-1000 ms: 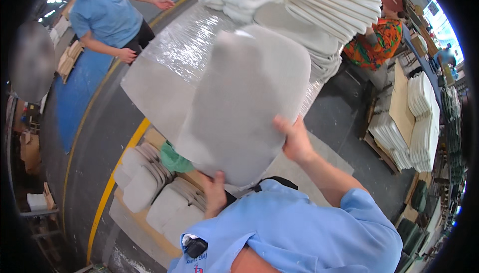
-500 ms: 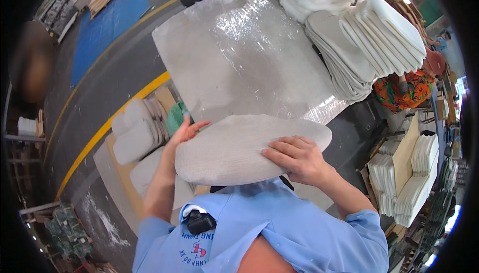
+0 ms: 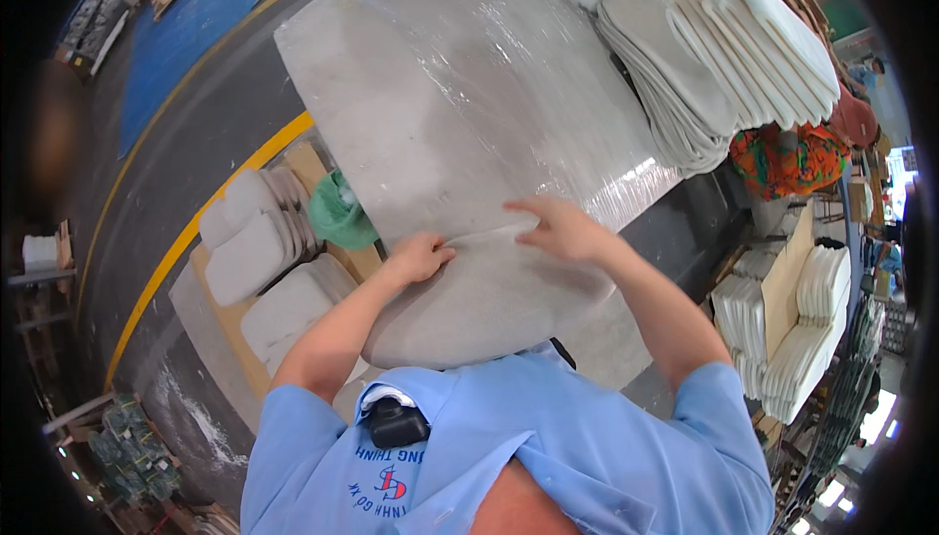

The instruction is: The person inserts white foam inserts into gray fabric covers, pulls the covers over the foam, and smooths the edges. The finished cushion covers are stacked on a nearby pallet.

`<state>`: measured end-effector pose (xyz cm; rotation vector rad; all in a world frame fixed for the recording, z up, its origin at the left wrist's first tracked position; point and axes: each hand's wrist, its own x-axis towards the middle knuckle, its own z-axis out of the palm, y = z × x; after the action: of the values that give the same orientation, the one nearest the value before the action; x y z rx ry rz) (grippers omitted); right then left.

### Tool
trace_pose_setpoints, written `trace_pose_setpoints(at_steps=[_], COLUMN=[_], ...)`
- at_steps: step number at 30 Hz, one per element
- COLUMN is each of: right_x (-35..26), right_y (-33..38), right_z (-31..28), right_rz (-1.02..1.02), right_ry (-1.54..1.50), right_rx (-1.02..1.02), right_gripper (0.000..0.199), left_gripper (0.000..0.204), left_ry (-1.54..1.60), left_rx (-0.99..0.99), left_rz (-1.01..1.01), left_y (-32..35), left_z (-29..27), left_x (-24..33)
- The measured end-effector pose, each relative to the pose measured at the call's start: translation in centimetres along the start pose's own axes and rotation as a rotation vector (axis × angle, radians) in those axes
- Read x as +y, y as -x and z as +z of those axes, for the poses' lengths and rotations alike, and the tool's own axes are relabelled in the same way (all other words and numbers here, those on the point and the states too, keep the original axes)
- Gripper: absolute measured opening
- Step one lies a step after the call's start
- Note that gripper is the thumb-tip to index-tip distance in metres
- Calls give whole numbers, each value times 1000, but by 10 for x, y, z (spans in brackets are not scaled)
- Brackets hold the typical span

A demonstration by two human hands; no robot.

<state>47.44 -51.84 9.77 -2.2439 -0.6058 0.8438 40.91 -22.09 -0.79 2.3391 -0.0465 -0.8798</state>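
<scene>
Grey pad now laid flat at the near edge of the wrapped surface

The pad (image 3: 489, 300), held up between both hands half a second ago, now lies on the plastic-covered surface (image 3: 460, 95); the left hand (image 3: 419, 257) pinches its far edge with fingers curled shut; the right hand (image 3: 562, 229) rests open, fingers spread, pressing the same edge; a stack of pads (image 3: 714, 75) sits at the far right corner.

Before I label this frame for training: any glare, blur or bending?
Head view: glare streaks across the plastic-wrapped table; fisheye bends the yellow floor line; the rim is black; both hands and the grey cushion look sharp.
</scene>
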Motion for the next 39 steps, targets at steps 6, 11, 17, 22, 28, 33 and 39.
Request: trace_pose_setpoints(at_steps=[6,11,17,22,28,33,39], right_x=[48,36,48,62,65,45,39], right_y=[-65,-68,-59,-64,-74,-56,66], right_z=[36,59,79,89,79,32,-51], right_rz=[190,210,159,75,127,181,531], right_ry=[212,144,46,-14,42,-93,-10], right_rx=[-254,-93,213,331,200,193,30], right_gripper=[48,30,21,19,22,39,105], left_gripper=[37,35,36,35,32,36,69], left_ry=[-69,-113,-155,-146,-154,-56,-50], left_rx=[250,321,375,410,420,348,328], left_rz=[45,39,-5,-7,63,170,-19], left_y=[8,5,-8,-16,-20,9,160], left_z=[12,22,35,41,31,-10,-20], left_x=[14,2,3,-5,-1,10,13])
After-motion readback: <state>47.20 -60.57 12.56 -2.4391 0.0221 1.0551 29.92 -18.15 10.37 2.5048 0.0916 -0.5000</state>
